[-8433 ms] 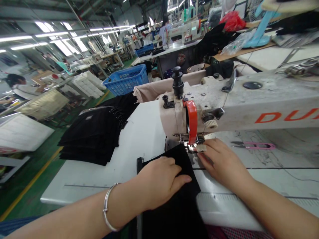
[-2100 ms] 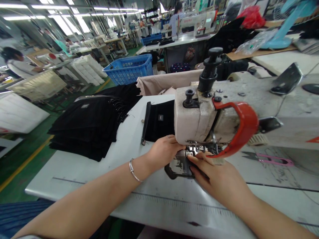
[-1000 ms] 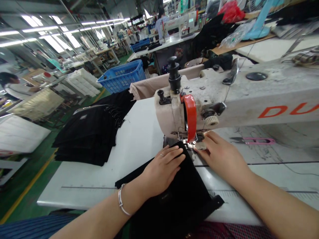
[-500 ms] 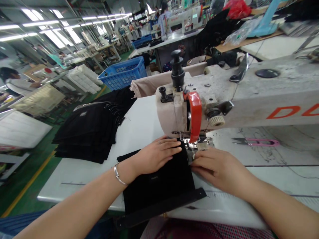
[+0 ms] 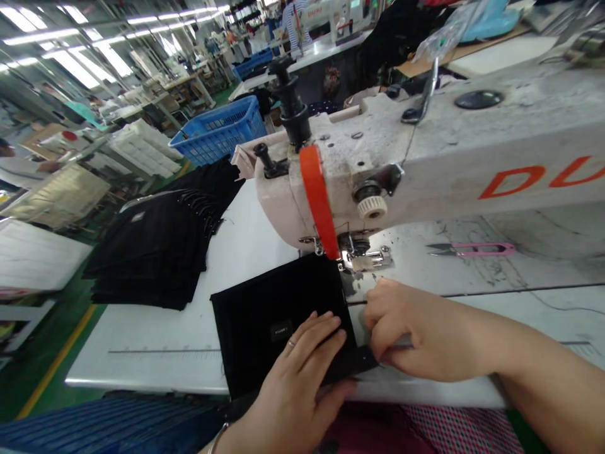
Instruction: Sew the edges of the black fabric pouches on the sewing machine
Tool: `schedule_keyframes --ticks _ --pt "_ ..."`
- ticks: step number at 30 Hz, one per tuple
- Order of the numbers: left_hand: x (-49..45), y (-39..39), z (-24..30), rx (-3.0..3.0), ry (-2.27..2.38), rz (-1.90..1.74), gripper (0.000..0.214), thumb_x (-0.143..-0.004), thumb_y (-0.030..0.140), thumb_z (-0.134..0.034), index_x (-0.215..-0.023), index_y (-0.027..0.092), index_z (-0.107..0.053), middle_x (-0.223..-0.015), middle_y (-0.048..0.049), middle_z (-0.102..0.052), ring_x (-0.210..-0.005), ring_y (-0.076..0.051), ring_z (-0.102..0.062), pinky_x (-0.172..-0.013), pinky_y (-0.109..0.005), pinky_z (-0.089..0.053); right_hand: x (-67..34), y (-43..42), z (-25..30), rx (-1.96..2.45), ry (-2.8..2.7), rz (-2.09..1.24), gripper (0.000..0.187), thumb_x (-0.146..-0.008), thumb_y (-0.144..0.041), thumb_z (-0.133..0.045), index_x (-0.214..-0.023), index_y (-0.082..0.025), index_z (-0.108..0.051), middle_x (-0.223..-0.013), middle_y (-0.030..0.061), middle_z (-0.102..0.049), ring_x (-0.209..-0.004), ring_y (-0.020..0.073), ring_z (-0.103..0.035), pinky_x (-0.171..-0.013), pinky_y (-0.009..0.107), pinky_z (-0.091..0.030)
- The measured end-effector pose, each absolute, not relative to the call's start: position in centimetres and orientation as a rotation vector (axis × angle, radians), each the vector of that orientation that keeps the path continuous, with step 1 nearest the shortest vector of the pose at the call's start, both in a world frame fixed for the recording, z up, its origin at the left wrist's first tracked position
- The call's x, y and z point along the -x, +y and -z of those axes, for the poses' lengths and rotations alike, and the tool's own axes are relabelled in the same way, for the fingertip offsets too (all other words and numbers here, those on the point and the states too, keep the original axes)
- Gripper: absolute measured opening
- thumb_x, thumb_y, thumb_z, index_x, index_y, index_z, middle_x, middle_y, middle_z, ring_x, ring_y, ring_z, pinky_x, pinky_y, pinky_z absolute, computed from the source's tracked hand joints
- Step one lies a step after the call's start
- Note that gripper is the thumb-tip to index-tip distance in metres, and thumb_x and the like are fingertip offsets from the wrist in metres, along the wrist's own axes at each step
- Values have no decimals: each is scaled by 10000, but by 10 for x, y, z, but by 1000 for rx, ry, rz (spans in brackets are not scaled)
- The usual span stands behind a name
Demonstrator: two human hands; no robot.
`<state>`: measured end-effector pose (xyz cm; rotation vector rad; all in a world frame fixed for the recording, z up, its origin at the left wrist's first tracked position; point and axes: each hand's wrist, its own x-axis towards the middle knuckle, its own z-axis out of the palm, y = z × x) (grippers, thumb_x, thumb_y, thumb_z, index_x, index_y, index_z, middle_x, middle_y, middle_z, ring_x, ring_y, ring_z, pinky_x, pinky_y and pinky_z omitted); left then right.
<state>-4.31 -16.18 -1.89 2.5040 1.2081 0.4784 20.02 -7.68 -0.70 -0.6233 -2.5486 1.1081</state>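
A black fabric piece (image 5: 265, 309) with a small label lies flat on the white table in front of the sewing machine (image 5: 425, 151). My left hand (image 5: 297, 372) rests flat on its near edge, fingers stretched out. My right hand (image 5: 411, 334) is curled, pinching the fabric's right near corner beside a dark strip. The presser foot (image 5: 363, 255) under the orange guard (image 5: 319, 198) stands just past the fabric's far right corner.
A stack of black fabric pieces (image 5: 151, 252) lies at the table's left. Pink thread snips (image 5: 472, 250) rest under the machine arm. A blue basket (image 5: 222, 129) and other work tables stand behind; a person (image 5: 293, 16) sits far off.
The fabric has slid back toward me, away from the needle. My left hand moved from its far edge to its near edge; my right hand drew back and curled on the corner.
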Motion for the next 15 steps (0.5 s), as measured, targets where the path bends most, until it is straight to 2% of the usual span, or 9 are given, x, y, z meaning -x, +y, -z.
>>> schedule_keyframes --ticks 4,9,15 --pt "47 -165 23 -2450 1271 -565 518 -881 195 -616 -1369 150 -447 -1431 -135 -453 -1374 -265 -388 -1133 -468 -417 -201 -76 7 645 -2498 -1150 262 -793 -60 -589 -828 -274 -736 -769 -47 -675 -771 138 -592 -762 313 -422" --pt "39 -164 17 -2565 1182 -426 511 -879 201 -591 -1365 113 -458 -1388 -138 -516 -1363 -272 -414 -1133 -494 -409 -199 -80 16 565 -2636 -1002 258 -722 -37 -603 -603 -257 -665 -605 -79 -577 -668 118 -527 -771 343 -371" --pt "27 -162 21 -2788 1172 -424 471 -864 186 -536 -1312 42 -517 -1328 -159 -586 -1299 -299 -502 -1060 -487 -491 -200 -80 11 588 -2630 -1041 259 -718 -26 -581 -625 -253 -664 -614 -65 -581 -691 128 -548 -776 338 -407"
